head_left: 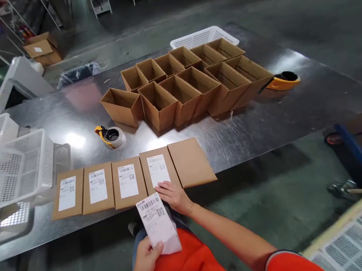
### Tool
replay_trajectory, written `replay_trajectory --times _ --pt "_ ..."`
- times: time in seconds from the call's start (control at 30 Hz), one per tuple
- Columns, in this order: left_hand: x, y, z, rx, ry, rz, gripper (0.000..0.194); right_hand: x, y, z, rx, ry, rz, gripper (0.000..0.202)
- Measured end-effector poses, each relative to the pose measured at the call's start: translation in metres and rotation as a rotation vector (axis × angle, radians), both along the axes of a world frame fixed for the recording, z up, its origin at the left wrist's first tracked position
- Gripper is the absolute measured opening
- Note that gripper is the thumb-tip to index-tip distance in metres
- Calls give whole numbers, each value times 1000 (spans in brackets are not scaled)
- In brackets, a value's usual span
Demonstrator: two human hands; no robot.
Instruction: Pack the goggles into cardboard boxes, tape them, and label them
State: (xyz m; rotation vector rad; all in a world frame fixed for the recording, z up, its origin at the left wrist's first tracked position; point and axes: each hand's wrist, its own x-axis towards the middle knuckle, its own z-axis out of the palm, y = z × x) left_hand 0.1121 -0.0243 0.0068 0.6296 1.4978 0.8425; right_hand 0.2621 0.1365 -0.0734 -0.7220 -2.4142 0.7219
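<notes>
My left hand (146,258) pinches a small stack of white shipping labels (158,232), printed with a barcode and a QR code, in front of my body. Fingers stretched out, my right hand (175,198) lies on the lower part of a label (158,169) on a flat-lying cardboard box. To its left, three more boxes in the row each bear a label, such as this closed carton (85,191). At the right end of the row lies a plain cardboard box (191,161) with no label on its top face.
Several open cardboard boxes (158,107) stand in two rows farther back on the metal table (254,137). One tape dispenser (112,137) sits left of them, another tape dispenser (281,81) at the right. White plastic baskets (23,166) crowd the left end; another white basket (202,37) is behind.
</notes>
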Motion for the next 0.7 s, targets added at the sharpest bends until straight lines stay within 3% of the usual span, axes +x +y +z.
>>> replay_trajectory --times 0.07,0.17,0.27,0.37,0.5,0.6,0.7 --pt "4 9 -2 35 -71 -68 55 8 -2 14 -264 154 -67 31" --pt "15 24 -9 44 -167 -167 53 25 1 42 -732 410 -309 44" --pt "34 38 -14 30 -247 -285 56 44 5 65 -970 482 -327 48" --pt "55 47 -18 -10 -281 -369 59 66 4 73 -993 419 -445 32" --pt "84 53 -23 -96 -348 -413 64 93 13 65 -963 411 -597 26" --pt "112 58 -31 -167 -409 -414 75 106 52 52 -799 369 -601 22" --pt "141 59 -39 -207 -458 -396 85 103 113 37 -530 239 -613 12"
